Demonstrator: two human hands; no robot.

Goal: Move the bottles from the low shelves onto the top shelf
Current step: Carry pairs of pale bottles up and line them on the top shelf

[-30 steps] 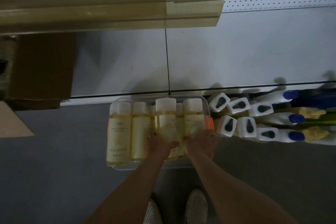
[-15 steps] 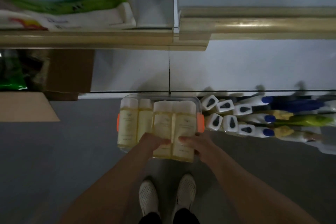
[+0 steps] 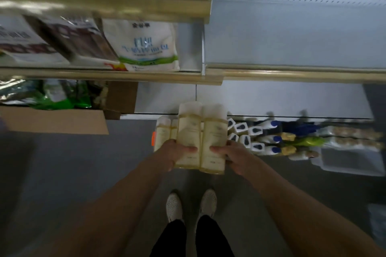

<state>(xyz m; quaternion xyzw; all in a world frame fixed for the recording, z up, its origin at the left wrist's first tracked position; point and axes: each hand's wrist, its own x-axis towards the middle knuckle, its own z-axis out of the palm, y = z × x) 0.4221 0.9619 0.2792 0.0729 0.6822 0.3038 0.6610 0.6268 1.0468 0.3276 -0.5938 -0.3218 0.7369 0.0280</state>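
Two pale yellow bottles with white caps are lifted side by side in front of the shelves. My left hand (image 3: 175, 152) grips the left bottle (image 3: 188, 129) near its base, and my right hand (image 3: 231, 155) grips the right bottle (image 3: 215, 131) the same way. Below them, a clear bin with an orange clip (image 3: 154, 139) on the floor still holds more of the same bottles (image 3: 162, 134). An empty white shelf (image 3: 292, 33) with a gold front rail sits up on the right.
White-capped and blue-capped spray bottles (image 3: 252, 135) lie in rows on the floor to the right, beside a clear tub (image 3: 351, 162). Bagged goods (image 3: 142, 46) fill the left shelves. A cardboard box (image 3: 52, 120) sticks out low on the left. My feet (image 3: 191, 204) stand on grey floor.
Both hands have lifted the two bottles up out of the bin, and my view has risen, bringing higher shelves into sight.
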